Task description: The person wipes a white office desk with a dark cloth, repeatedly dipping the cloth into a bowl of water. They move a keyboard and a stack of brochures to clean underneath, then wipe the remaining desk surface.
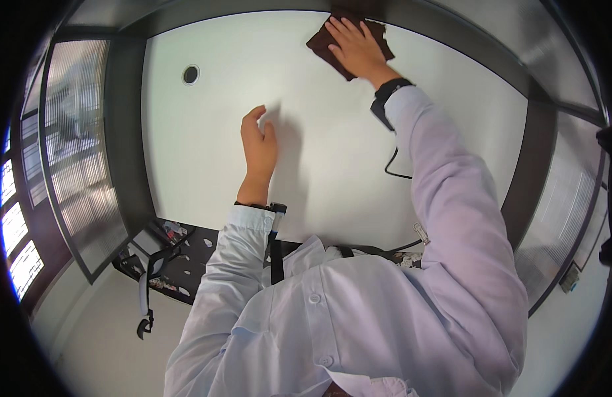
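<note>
My right hand point(358, 52) lies flat on a dark brown cloth point(346, 70) at the far edge of the white desk point(211, 149). Its fingers are spread over the cloth without gripping it, and the cloth's far corner meets the dark partition. My left hand point(259, 144) is over the middle of the desk with nothing in it. Its fingers are loosely curled, the thumb is apart from them, and its shadow falls to the right. Black bands circle both wrists.
Dark-framed partitions with ribbed clear panels point(77, 144) enclose the desk's sides and back. A round cable grommet point(190, 75) is set in the desk at the far left. A black cable point(396, 173) runs beside my right sleeve. A chair's armrest point(146, 268) stands at the lower left.
</note>
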A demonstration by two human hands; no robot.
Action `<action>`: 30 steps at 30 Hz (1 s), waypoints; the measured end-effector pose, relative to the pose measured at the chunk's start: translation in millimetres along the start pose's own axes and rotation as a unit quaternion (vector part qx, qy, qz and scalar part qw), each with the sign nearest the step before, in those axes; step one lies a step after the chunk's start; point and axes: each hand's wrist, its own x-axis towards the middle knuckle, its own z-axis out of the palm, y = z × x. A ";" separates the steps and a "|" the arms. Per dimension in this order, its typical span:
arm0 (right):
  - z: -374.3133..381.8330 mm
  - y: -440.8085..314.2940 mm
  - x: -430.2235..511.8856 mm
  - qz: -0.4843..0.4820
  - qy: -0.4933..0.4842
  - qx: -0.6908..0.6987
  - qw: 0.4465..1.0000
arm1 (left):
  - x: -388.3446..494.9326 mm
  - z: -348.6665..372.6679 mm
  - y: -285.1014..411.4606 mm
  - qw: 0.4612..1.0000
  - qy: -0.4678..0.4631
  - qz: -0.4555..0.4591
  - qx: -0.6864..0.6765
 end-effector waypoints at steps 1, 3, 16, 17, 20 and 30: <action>-0.7 -14.2 -2.0 0.023 0.003 -0.004 1.000 | -0.4 -4.9 -1.9 0.999 0.006 -0.034 -0.005; 0.7 -45.4 -27.6 0.029 -0.025 -0.015 0.999 | -21.3 2.3 -2.2 0.996 0.022 -0.078 -0.020; -21.1 -206.2 -253.6 -0.306 -0.050 0.225 0.924 | -45.5 24.8 17.0 0.998 0.044 -0.029 -0.039; -16.2 -189.4 -244.6 -0.315 -0.079 0.218 0.920 | -45.9 26.6 17.8 0.998 0.040 -0.032 -0.039; -20.5 -143.4 -219.0 -0.172 -0.015 0.140 0.975 | -57.4 25.9 14.0 0.997 0.035 -0.032 -0.054; -29.4 -150.2 -202.3 0.063 -0.018 0.079 0.995 | -91.7 16.9 -19.2 0.998 -0.020 0.003 -0.062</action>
